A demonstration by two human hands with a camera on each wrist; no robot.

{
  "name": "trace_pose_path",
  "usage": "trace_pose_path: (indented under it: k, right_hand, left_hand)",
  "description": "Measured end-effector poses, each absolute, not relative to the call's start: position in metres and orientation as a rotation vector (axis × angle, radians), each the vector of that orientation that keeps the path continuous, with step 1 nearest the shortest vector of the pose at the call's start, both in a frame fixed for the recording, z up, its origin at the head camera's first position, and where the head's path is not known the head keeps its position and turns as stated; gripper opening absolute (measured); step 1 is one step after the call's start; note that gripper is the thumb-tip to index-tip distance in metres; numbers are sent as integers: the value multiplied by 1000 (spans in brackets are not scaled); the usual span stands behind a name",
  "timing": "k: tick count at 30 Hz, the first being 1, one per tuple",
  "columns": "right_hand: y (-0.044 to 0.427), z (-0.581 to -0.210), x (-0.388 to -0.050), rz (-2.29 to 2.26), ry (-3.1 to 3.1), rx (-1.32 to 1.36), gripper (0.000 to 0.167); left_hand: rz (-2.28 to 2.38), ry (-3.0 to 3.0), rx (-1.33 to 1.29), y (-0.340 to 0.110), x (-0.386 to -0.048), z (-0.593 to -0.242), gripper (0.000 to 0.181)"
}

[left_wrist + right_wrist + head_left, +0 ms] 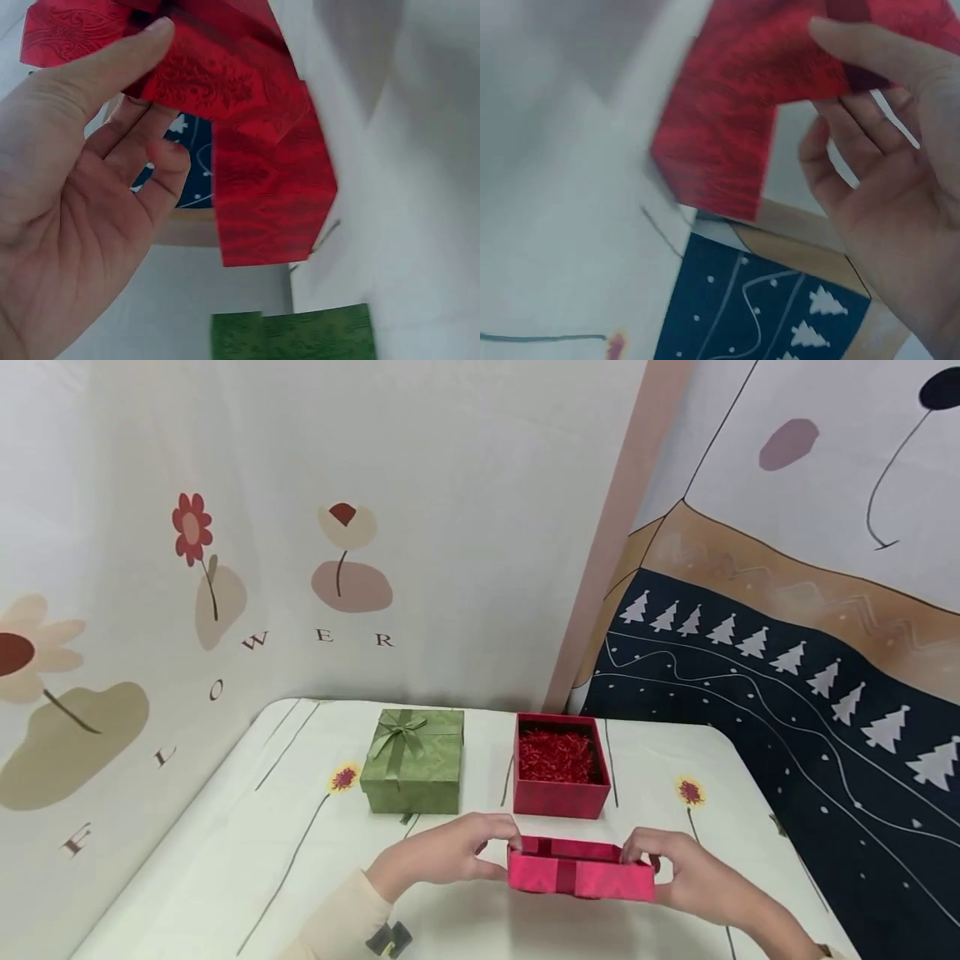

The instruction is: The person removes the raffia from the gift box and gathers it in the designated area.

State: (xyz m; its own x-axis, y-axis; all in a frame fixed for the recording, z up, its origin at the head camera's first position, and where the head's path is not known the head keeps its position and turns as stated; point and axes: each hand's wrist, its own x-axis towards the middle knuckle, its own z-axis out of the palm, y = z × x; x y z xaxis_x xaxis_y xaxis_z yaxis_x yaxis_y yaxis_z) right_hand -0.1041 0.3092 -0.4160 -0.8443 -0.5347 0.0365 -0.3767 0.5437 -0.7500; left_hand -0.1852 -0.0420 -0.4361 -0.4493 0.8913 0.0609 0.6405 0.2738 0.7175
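Observation:
Both hands hold a red box lid (581,878) up off the table, one at each end. A darker red ribbon band (566,877) crosses it, and part of its hollow inside shows from above. My left hand (457,850) pinches the left end; in the left wrist view its thumb (139,56) lies along the patterned side. At the other end my right hand (686,870) grips with fingers over the upper edge, the thumb (862,46) on the lid's side. Just beyond the lid stands the red box (562,799), uncovered, with red shredded paper (555,757) inside.
A green gift box (416,777) with its lid on and a green ribbon bow (399,739) stands left of the red box. Both rest on a white cloth (315,877) with printed flowers. Printed curtains (450,527) hang behind the table and along its right side.

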Motion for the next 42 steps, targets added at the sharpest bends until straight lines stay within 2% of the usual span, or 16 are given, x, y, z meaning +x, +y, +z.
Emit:
trace_pose_path:
  k: [8, 15, 28, 36, 42]
  right_hand:
    - [298, -444, -102, -889, 2780, -944, 35]
    - [300, -466, -101, -667, 2916, -1160, 33]
    - [303, -474, -101, -502, 2889, -1107, 33]
    - [300, -485, -101, -485, 2872, -1193, 27]
    - [297, -485, -100, -449, 2833, -1114, 22]
  left_hand:
    - [860, 2305, 1452, -39, -185, -458, 20]
    - [750, 2354, 1511, -31, -181, -476, 19]
    - [598, 2444, 1670, -22, -182, -487, 25]
    - [454, 2462, 1697, -19, -177, -488, 25]
    - [418, 2478, 1749, -18, -174, -491, 25]
